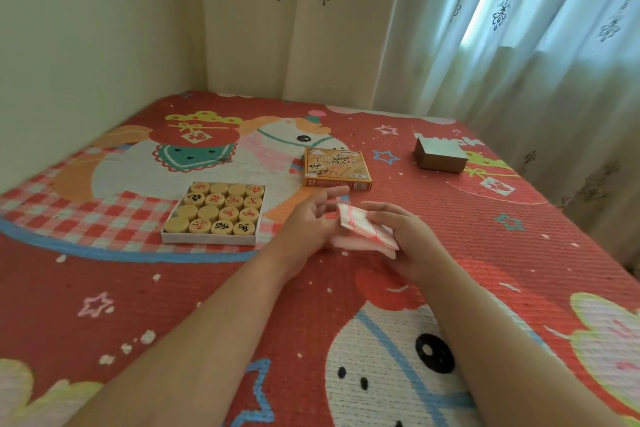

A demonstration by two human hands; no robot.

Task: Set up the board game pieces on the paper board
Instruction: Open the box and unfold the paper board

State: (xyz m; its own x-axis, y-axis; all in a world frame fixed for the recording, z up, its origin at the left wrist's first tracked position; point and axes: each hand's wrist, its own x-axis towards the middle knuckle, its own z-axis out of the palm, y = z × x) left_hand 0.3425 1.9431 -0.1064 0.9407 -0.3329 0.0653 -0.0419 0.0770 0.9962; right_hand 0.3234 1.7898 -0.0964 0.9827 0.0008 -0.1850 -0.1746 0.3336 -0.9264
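Note:
A folded white paper board (pixel 362 227) with red lines sits between my two hands above the red bedspread. My right hand (pixel 403 236) grips its right side, thumb on top. My left hand (pixel 313 218) touches its left edge with fingers spread, and I cannot tell whether those fingers pinch it. To the left, an open white tray (pixel 207 238) holds several round wooden pieces (pixel 221 210) marked with red and black characters, lying flat in rows.
An orange game box lid (pixel 336 168) lies just beyond my hands. A grey box (pixel 440 154) stands at the back right. The bedspread (pixel 104 288) covers a bed set against a wall on the left and curtains behind and to the right.

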